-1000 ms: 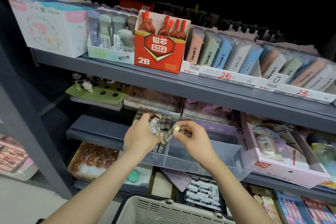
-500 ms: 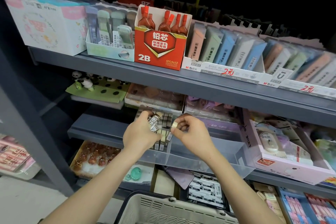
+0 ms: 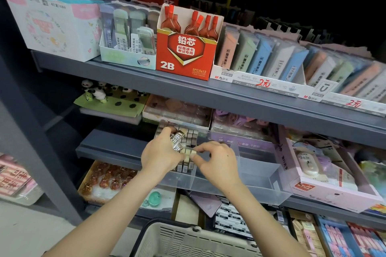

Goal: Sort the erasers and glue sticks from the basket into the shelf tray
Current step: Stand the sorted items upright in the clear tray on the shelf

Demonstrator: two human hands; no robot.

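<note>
Both hands work over the clear tray (image 3: 261, 175), which sits at the front edge of the middle shelf (image 3: 108, 150). The left hand (image 3: 160, 157) grips a small stack of spare erasers (image 3: 177, 141). At least 2 show "2B" on their sleeves, and the fingers curl round them, probably to keep the supply close to where it is needed. The right hand (image 3: 218, 162) pinches 1 eraser (image 3: 193, 152) between thumb and fingertips and holds it upright against the row of erasers (image 3: 186, 166) standing at the tray's left end. Standing them on end and packing them side by side seems meant to save room and keep the rows tidy. The pinch is narrow, likely because the slot beside the row is tight and a wider hold would knock its neighbours. The basket (image 3: 188, 240) lies below the shelf at the bottom edge of the view, and I cannot tell what it holds. By my judgement the step in hand is seating this eraser, and the stack in the left hand should follow.
</note>
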